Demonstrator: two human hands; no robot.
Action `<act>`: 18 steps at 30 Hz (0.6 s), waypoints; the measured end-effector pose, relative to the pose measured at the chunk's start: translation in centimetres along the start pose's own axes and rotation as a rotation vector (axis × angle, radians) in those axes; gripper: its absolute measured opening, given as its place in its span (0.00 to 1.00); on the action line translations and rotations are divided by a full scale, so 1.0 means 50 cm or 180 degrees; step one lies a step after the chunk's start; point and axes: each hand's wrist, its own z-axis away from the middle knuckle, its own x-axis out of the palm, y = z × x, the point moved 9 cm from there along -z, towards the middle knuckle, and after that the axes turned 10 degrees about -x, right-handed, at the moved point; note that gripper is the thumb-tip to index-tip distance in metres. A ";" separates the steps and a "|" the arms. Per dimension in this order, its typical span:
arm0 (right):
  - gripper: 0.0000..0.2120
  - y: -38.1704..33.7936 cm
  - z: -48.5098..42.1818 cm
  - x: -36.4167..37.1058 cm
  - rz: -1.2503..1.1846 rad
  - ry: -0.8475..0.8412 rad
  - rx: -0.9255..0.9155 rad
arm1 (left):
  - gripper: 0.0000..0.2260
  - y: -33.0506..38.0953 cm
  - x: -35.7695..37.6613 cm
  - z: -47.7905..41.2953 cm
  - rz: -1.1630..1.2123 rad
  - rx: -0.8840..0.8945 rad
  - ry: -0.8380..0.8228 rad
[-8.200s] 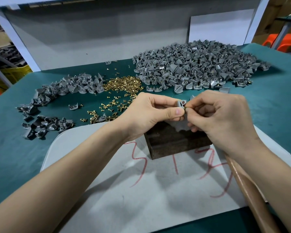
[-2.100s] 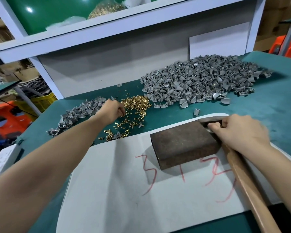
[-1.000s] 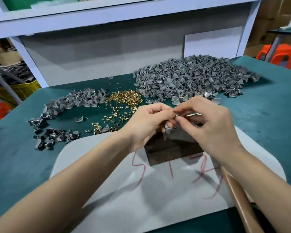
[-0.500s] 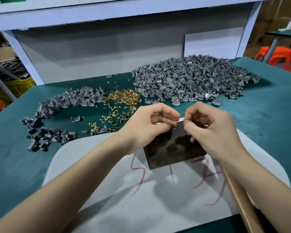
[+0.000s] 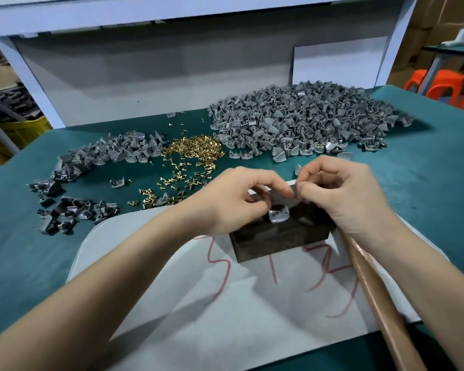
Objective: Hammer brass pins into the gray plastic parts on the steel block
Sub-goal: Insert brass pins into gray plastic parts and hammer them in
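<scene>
The left grip point(image 5: 236, 202) is pinching the gray part point(image 5: 278, 216) on the steel block point(image 5: 279, 239); the narrow right grip point(image 5: 343, 194) is risking fumbling a pin too small to see.

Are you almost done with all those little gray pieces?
Hard to say. Done: the big gray heap shows brass specks, so it probably has pins already. In hand: the left hand holds one gray part on the steel block, the right hand pinching beside it; the hammer handle lies aside. Left: the loose brass pins and the smaller gray pile.
</scene>
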 end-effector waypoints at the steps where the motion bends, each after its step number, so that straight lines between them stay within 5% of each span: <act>1: 0.04 -0.002 0.001 0.001 0.0004 -0.0016 0.0004 | 0.14 -0.001 0.003 0.000 -0.0023 -0.0026 -0.0049; 8: 0.05 -0.010 -0.002 -0.008 0.0115 -0.0107 -0.0022 | 0.11 0.009 0.011 0.008 -0.0408 0.0045 -0.0234; 14: 0.07 -0.014 -0.005 0.002 -0.0007 -0.0333 -0.0018 | 0.06 0.008 -0.003 0.005 -0.0845 0.0111 0.0301; 18: 0.07 0.004 0.009 0.030 -0.0269 -0.0511 0.0367 | 0.04 -0.020 -0.024 -0.003 -0.0287 -0.0307 0.0582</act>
